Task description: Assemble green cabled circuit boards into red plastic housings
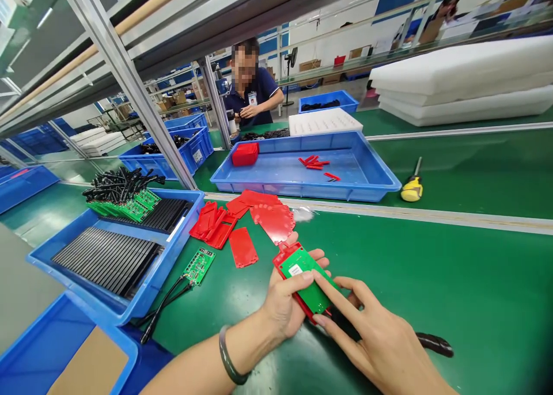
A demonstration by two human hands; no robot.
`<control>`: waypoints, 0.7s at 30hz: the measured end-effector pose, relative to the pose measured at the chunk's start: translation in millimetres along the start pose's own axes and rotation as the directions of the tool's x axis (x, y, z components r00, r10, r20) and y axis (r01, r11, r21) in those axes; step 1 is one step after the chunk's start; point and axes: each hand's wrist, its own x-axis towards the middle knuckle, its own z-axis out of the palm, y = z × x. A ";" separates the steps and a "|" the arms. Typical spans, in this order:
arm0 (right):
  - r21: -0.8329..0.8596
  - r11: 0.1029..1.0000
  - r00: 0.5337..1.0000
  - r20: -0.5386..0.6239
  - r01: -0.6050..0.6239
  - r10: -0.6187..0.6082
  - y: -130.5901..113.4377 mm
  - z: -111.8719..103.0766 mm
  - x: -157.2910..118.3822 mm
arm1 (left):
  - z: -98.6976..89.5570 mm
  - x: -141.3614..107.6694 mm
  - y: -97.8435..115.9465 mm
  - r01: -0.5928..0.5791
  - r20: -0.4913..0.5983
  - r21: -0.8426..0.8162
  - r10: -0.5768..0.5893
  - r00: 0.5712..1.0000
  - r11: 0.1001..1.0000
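My left hand [283,303] grips a red plastic casing [283,262] from below, its thumb lying over the edge. Inside the casing lies a green circuit board [317,294] with a small white label. My right hand [367,320] presses on the board with the fingertips, its thumb at the lower end. A black cable [434,344] shows beyond my right hand; where it joins is hidden. Left of my hands, another circuit board [200,266] with black leads rests on the green bench. Red flat covers [274,219] and red casings [213,225] lie just beyond.
At left a blue tray [125,317] holds a slotted black rack [106,259] and several boards with cables. Across the bench stand a blue bin [276,182] with red pieces, a yellow-handled screwdriver [412,187] and white foam sheets [466,81]. A co-worker [254,92] works opposite.
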 end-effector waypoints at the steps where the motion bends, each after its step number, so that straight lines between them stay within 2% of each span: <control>1: -0.002 1.000 1.000 0.008 -0.002 0.002 -0.5 1.7 -0.8 | -0.2 0.3 -0.1 0.004 -0.027 0.008 -0.003 1.000 1.000; 7: 0.023 0.999 0.998 0.060 -0.037 0.036 -1.6 9.3 -6.3 | -2.9 2.2 -2.7 -0.034 -0.048 0.085 0.038 0.998 0.996; 10: 0.170 0.976 0.987 0.104 -0.137 0.120 0.9 4.3 -4.1 | -3.8 3.9 -1.7 -0.066 -0.010 0.114 0.067 0.998 0.991; 12: 0.349 0.885 0.948 0.187 -0.309 0.257 4.4 -2.8 0.4 | -3.7 4.4 0.9 -0.067 0.055 0.108 0.062 0.997 0.992; 14: 0.498 0.725 0.876 0.341 -0.476 0.341 8.0 -10.3 5.7 | -2.9 3.7 3.8 -0.027 0.116 0.097 0.015 0.993 0.995; 16: 0.587 0.578 0.817 0.492 -0.566 0.301 10.1 -14.4 9.4 | -1.7 1.9 5.7 0.045 0.158 0.100 -0.060 0.986 0.994; 18: 0.634 0.474 0.782 0.577 -0.610 0.234 10.1 -13.3 10.2 | -0.5 -0.2 6.0 0.104 0.177 0.113 -0.123 0.977 0.988; 21: 0.636 0.432 0.764 0.584 -0.640 0.273 7.0 -5.5 8.1 | 1.0 -2.0 5.0 0.118 0.166 0.129 -0.139 0.976 0.985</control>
